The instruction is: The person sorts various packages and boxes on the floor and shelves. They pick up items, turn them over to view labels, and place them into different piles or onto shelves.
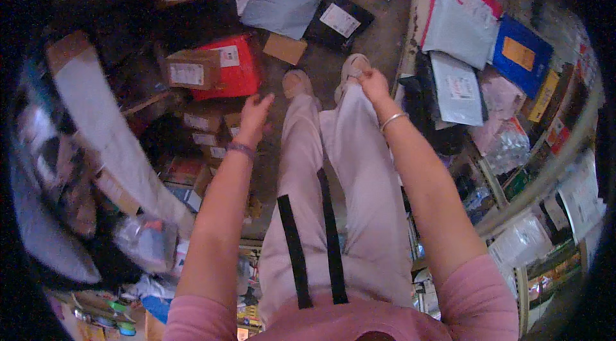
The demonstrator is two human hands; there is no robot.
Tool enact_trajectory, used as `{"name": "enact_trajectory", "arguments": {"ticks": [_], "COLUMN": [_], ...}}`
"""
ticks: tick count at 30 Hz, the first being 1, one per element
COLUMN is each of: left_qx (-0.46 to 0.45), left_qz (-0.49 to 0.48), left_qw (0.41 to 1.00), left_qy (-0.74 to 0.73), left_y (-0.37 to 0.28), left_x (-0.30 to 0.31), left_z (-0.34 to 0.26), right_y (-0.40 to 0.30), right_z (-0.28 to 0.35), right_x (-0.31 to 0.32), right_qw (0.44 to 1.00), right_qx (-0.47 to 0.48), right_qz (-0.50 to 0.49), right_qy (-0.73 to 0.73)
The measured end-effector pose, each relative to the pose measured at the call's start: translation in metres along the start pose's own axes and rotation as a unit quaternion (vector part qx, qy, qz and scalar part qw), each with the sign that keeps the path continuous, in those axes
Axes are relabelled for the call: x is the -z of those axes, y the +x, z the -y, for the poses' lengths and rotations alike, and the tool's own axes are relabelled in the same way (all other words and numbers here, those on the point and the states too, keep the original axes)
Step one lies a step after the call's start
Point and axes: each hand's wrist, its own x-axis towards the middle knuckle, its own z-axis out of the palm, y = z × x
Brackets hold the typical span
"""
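My left hand [255, 117] hangs with its fingers parted and nothing in them. Just beyond it lie a red parcel [248, 69] and a small cardboard box [192, 71] that overlaps it; both bear labels. Out in front, my right hand [374, 85] overlaps my right shoe [355, 65] in the picture. Its fingers are curled, and I cannot tell whether anything is between them. On the floor ahead of my feet are a flat brown packet [285, 48], a grey plastic mailer [284, 6] and a black parcel [342, 23] with a white label.
To the right, a metal shelf [410, 28] holds a white-and-pink mailer [462, 23], a grey mailer [457, 90] and a blue packet [522, 57]. Several labelled cartons [202, 122] are stacked on the left. A long pale strip [106, 105] slants along the left side.
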Motion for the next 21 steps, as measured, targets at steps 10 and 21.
{"name": "enact_trajectory", "arguments": {"ticks": [10,21], "left_qx": [0.034,-0.071], "left_qz": [-0.022,-0.253], "left_qw": [0.978,0.964], "left_qy": [-0.207,0.052], "left_y": [0.292,0.387], "left_x": [-0.097,-0.091], "left_z": [-0.057,0.004], "right_y": [0.19,0.238], "right_z": [-0.053,-0.027], "right_x": [-0.077,-0.123], "right_qw": [0.995,0.965], "right_qx": [-0.052,-0.198], "right_qz": [-0.036,-0.09], "right_qy": [0.073,0.144]}}
